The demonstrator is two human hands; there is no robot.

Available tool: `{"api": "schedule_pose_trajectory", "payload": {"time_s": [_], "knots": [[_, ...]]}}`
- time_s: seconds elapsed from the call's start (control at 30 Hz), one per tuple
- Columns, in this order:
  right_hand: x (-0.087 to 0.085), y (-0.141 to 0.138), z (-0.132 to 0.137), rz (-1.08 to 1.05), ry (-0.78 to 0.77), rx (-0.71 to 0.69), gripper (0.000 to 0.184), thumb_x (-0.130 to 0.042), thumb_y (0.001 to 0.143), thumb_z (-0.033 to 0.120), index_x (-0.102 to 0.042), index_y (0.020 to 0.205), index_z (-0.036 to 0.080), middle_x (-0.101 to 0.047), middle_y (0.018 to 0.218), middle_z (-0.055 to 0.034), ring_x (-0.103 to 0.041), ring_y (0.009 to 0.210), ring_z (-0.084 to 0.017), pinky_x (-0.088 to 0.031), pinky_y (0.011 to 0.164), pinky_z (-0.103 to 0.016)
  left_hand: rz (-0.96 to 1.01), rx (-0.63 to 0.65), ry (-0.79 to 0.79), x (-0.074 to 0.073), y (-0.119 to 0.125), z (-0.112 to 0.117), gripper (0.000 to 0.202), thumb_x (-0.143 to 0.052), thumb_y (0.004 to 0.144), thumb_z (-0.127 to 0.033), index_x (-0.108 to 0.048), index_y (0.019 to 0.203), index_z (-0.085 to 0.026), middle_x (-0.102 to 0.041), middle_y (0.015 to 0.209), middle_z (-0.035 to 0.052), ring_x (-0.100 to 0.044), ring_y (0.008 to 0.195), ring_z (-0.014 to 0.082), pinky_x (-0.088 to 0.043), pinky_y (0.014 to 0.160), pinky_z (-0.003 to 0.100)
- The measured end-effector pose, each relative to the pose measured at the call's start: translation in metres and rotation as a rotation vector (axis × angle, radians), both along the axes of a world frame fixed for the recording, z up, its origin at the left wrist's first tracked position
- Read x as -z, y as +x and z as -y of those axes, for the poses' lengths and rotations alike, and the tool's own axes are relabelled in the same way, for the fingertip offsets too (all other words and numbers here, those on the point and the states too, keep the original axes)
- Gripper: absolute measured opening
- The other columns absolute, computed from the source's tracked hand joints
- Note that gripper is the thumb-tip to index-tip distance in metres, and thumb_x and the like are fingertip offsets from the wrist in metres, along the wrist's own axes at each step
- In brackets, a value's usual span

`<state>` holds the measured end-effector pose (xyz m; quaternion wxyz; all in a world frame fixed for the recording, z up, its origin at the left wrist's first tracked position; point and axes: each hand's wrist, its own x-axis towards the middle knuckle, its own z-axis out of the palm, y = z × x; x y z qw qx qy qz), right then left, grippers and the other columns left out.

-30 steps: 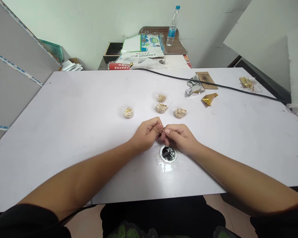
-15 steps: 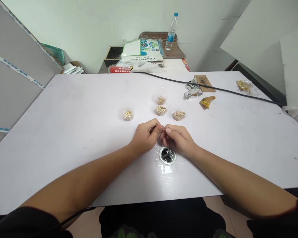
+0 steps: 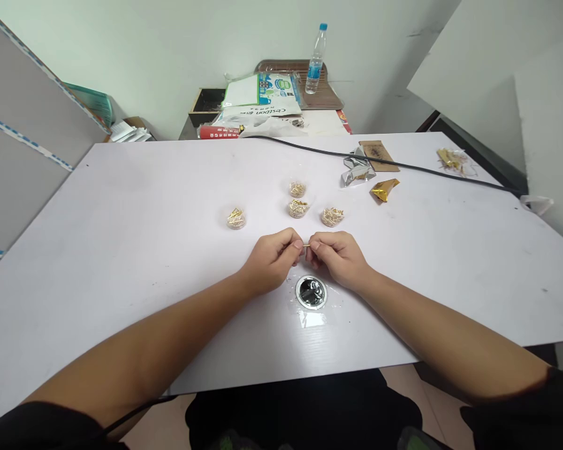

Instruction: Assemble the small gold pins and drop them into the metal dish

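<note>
A thin gold-coloured pin (image 3: 306, 245) spans the small gap between my two hands. My left hand (image 3: 278, 253) is closed, thumb and forefinger pinching one end of it. My right hand (image 3: 334, 255) pinches the other end, its remaining fingers curled under. Just beyond my hands stand several small clear round containers holding gold-coloured pins: a left one (image 3: 236, 218), a middle one (image 3: 298, 208), a rear one (image 3: 297, 189) and a right one (image 3: 332, 216). Below my fingers, a round black-centred fitting with a silver rim (image 3: 311, 292) lies under clear tape on the white table.
Across the table's far side runs a black cable (image 3: 319, 151). Near it lie silver wrappers (image 3: 358, 174), a gold wrapper (image 3: 385, 190), brown cardboard (image 3: 382, 156) and a bag of gold pieces (image 3: 451, 160). Behind the table stands a water bottle (image 3: 315, 65).
My hands have drawn slightly apart, and the pin between the fingertips now shows clearly. The whole view has shifted a little; the containers stay where they were on the table.
</note>
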<state>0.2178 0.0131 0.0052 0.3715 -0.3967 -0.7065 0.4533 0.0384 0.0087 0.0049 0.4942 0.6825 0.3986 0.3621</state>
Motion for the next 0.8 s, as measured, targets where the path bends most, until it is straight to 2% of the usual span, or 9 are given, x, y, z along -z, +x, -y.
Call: {"api": "schedule_pose_trajectory", "payload": {"time_s": [0.23,0.43,0.67,0.8], "knots": [[0.0021,0.0015,-0.0022,-0.078,-0.063,-0.053,0.031,-0.045,0.09,0.03,-0.057,0.066,0.016,-0.054,0.054,-0.0002,-0.049,0.053,-0.013,-0.039,0.055,-0.028,-0.033,-0.013,0.051,-0.0005,0.0004,-0.0001,0.016,-0.049,0.09,-0.025,-0.052,0.077,-0.016,-0.054,0.066,-0.0025,-0.043,0.057,0.0079,-0.036,0.057,0.022],[0.0056,0.0058,-0.0042,-0.153,-0.143,-0.151,0.026,-0.045,0.088,0.026,-0.059,0.07,0.015,-0.054,0.056,-0.0004,-0.05,0.057,-0.014,-0.04,0.06,-0.03,-0.023,0.003,0.09,0.0019,0.0008,0.0004,0.01,-0.05,0.09,-0.024,-0.051,0.082,-0.016,-0.056,0.073,-0.0017,-0.047,0.063,0.0083,-0.039,0.06,0.022],[0.005,0.0082,-0.0068,-0.129,-0.091,-0.176,0.028,-0.045,0.09,0.029,-0.058,0.07,0.015,-0.055,0.056,-0.0002,-0.05,0.055,-0.012,-0.039,0.057,-0.028,-0.021,0.023,0.102,0.0029,0.0006,-0.0006,0.01,-0.049,0.09,-0.024,-0.05,0.084,-0.017,-0.057,0.076,0.0,-0.052,0.069,0.0104,-0.043,0.064,0.024],[0.0028,0.0081,-0.0066,-0.003,-0.025,-0.127,0.027,-0.046,0.089,0.028,-0.057,0.067,0.015,-0.056,0.055,-0.0004,-0.05,0.052,-0.012,-0.038,0.053,-0.026,-0.058,0.0,0.142,0.0009,0.0018,0.0003,0.009,-0.05,0.089,-0.024,-0.051,0.084,-0.016,-0.058,0.075,0.0003,-0.052,0.067,0.0103,-0.043,0.064,0.024]]}}
